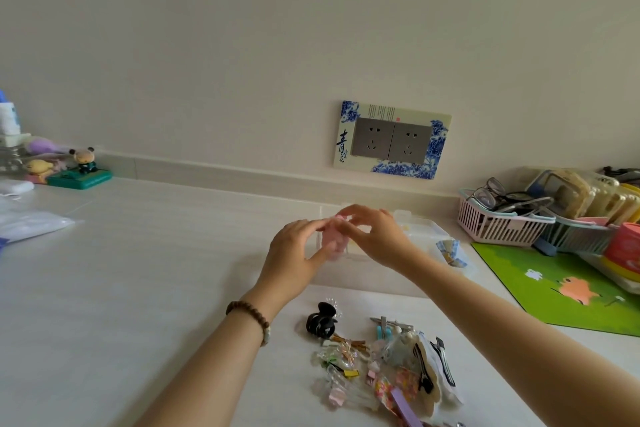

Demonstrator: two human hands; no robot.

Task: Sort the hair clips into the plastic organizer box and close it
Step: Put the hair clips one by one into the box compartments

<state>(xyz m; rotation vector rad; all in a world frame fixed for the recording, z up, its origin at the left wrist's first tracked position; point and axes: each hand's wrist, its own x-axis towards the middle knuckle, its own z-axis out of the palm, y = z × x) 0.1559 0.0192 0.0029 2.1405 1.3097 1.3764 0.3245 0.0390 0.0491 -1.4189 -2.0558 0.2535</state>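
Pinching a pink clip (pixel 333 242) between my left hand (pixel 294 262) and right hand (pixel 372 236), I should lower it squarely into one compartment of the organizer box (pixel 424 229)

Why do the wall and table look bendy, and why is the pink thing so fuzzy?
Head view: the wide lens curves the table edge and wall; soft, even light, faint shadows; the pink clip between left hand and right hand is blurred, like the clear box behind.

Pale pink clip (pixel 333 242) held above the open clear organizer box (pixel 424 230); other clips (pixel 379 362) heaped nearer.
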